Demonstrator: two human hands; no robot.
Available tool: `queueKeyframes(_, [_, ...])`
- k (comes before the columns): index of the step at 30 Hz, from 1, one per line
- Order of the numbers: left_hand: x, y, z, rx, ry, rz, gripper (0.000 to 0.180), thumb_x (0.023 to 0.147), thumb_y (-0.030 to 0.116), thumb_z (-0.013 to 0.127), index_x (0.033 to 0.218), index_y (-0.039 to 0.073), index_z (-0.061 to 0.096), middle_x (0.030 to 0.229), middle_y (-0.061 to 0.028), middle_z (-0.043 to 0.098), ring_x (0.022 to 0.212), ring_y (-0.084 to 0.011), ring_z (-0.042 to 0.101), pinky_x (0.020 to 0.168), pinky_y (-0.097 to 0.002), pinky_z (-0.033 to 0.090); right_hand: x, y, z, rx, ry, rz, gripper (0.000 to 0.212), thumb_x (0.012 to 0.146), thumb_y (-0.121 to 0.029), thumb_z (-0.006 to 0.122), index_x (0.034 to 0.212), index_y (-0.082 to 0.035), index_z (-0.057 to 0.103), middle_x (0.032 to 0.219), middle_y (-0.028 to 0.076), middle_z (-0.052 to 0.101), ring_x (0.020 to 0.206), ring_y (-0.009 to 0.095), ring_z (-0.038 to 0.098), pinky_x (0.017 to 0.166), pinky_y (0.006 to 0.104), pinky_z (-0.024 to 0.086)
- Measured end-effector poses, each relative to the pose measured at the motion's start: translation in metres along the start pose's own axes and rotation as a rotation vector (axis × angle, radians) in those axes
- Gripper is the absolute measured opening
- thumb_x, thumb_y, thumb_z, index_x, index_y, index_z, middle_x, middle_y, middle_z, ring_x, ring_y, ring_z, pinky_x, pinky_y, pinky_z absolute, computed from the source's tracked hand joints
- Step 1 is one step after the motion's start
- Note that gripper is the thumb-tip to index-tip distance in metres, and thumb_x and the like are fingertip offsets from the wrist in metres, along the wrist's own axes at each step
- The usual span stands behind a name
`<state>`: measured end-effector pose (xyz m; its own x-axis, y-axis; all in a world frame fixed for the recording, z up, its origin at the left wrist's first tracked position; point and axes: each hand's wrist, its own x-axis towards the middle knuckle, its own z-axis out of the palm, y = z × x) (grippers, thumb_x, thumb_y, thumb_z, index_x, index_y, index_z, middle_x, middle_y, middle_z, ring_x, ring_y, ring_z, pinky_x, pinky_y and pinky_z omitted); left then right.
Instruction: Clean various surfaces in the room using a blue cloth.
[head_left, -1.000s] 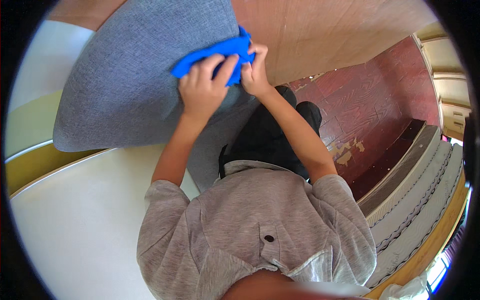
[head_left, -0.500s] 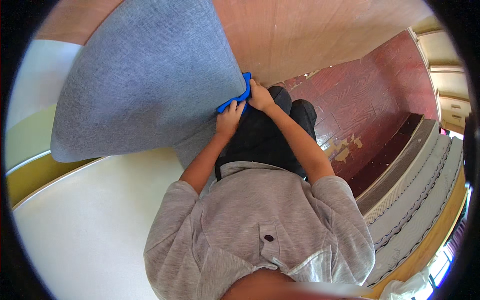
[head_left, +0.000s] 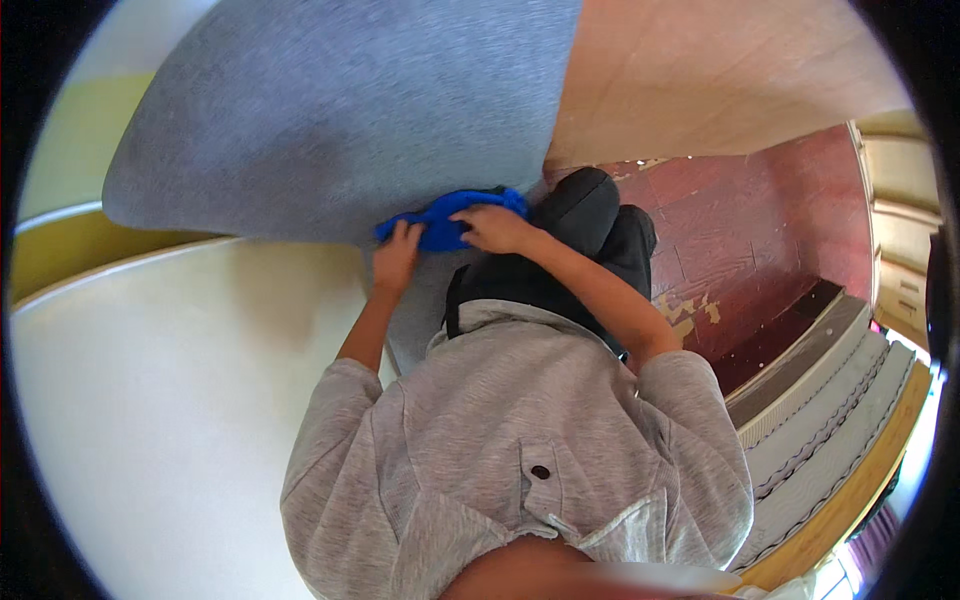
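A crumpled blue cloth lies along the near edge of a grey fabric-covered cushion or seat, just in front of my lap. My left hand holds the left end of the cloth with bent fingers. My right hand has its fingers closed on the cloth nearer the middle. Part of the cloth extends beyond the right hand, against the grey fabric. What lies beneath the cloth is hidden.
A white panel stands on my left. Beyond my knees is a wooden panel and a worn red floor. A stack of mattresses lies along my right side.
My hands and the cloth have moved left along the cushion's near edge, away from its corner. The right hand has turned more leftward, and the whole view has shifted.
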<state>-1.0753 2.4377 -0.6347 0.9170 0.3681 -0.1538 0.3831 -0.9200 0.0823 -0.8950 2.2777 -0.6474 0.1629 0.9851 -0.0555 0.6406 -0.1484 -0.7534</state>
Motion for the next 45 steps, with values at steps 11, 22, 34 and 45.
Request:
queueKeyframes(11, [-0.078,-0.108,0.066,-0.845,0.074,-0.524,0.055,0.074,0.008,0.056,0.128,0.004,0.046,0.127,-0.0211,0.049,0.112,-0.0342,0.052,0.095,-0.0392,0.041,0.096,-0.1,0.065,-0.399,-0.298,-0.003,0.047,0.091,-0.018,0.044,0.138,-0.02,0.04,0.097,0.016,0.065,0.085,0.028,0.066,0.07,0.0421,0.053])
queueKeyframes(22, [-0.036,-0.094,0.081,-0.957,0.421,-0.572,0.043,0.096,0.034,0.045,0.106,-0.007,0.056,0.098,-0.0176,0.063,0.092,-0.0296,0.058,0.085,-0.0372,0.043,0.101,-0.079,0.065,-0.315,-0.286,0.002,0.038,0.087,-0.016,0.046,0.125,-0.014,0.047,0.09,0.017,0.067,0.082,0.032,0.067,0.067,0.0458,0.052])
queueKeyframes(34, [-0.02,-0.14,0.112,-1.54,0.054,-0.942,0.043,0.099,0.028,0.031,0.126,0.0,0.05,0.121,-0.0176,0.056,0.107,-0.0267,0.055,0.091,-0.0374,0.043,0.111,-0.097,0.14,-0.41,0.124,-0.18,0.044,0.088,-0.015,0.044,0.131,-0.007,0.042,0.088,0.016,0.066,0.082,0.034,0.066,0.068,0.045,0.053])
queueKeyframes(45, [-0.046,-0.045,0.057,-0.637,0.383,-0.772,0.035,0.089,0.017,0.051,0.12,0.003,0.058,0.11,-0.0187,0.057,0.1,-0.0326,0.056,0.086,-0.0416,0.045,0.088,-0.047,0.067,-0.277,-0.251,-0.086,0.026,0.079,-0.025,0.061,0.103,-0.018,0.063,0.09,0.012,0.067,0.082,0.031,0.065,0.07,0.0447,0.051])
